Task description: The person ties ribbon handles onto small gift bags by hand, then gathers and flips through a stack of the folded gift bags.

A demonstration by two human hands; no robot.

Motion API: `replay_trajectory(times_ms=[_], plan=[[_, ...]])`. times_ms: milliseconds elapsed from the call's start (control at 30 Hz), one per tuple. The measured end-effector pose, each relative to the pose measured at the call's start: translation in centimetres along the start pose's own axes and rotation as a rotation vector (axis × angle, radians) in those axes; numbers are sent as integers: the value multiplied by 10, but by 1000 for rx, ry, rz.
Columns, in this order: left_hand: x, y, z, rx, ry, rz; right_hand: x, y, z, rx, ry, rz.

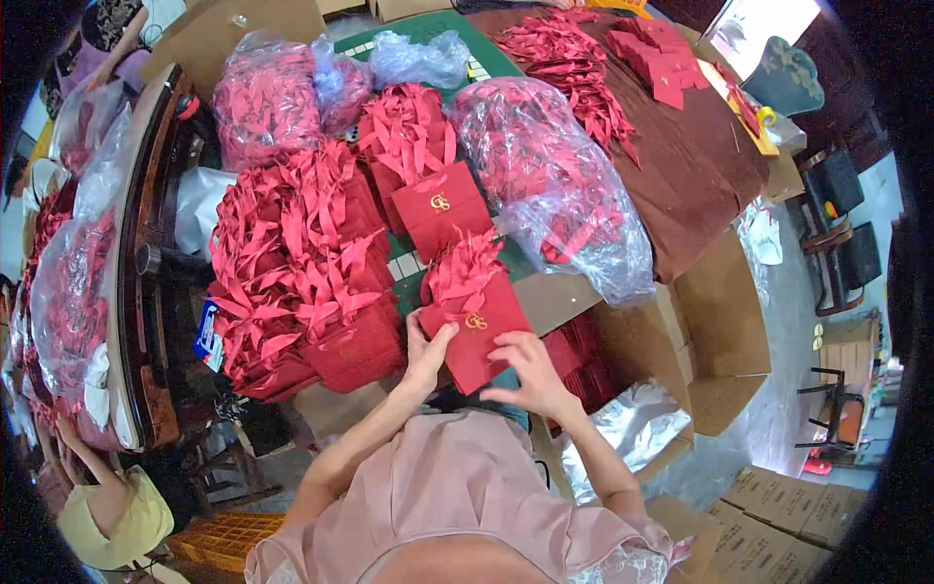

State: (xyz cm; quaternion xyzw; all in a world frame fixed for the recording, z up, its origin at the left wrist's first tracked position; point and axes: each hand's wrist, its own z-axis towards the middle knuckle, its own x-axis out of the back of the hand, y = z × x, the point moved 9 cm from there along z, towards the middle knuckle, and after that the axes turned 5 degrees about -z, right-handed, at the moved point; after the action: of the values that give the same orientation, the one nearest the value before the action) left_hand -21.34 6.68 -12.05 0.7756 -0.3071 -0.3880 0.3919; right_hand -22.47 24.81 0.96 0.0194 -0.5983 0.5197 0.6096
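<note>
A small stack of square red gift bags [489,327] with a gold emblem and loose pinkish-red ribbons at its far end is tilted in front of me. My left hand [425,352] grips the stack's left edge, its thumb over the front face. At the lower right edge, my right hand [530,375] has its thumb and fingers apart, with fingertips at the bag's side. Just beyond stands another group of red bags [443,209] with the same emblem. To the left is a large packed pile of ribboned bags [302,282].
Clear plastic sacks [555,175] full of red bags lie on the green table [486,58]. An open cardboard box [715,331] with more red bags is at my right. Beside it is a brown-covered table [671,185]. People work at the far left.
</note>
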Motion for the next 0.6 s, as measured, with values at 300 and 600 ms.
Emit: replay_trajectory(times_ms=[300, 600], plan=[[-25, 34, -11, -221, -158, 177, -20, 105, 16, -859, 41, 765], [-48, 51, -12, -391, -332, 344, -22, 95, 22, -856, 191, 1139]])
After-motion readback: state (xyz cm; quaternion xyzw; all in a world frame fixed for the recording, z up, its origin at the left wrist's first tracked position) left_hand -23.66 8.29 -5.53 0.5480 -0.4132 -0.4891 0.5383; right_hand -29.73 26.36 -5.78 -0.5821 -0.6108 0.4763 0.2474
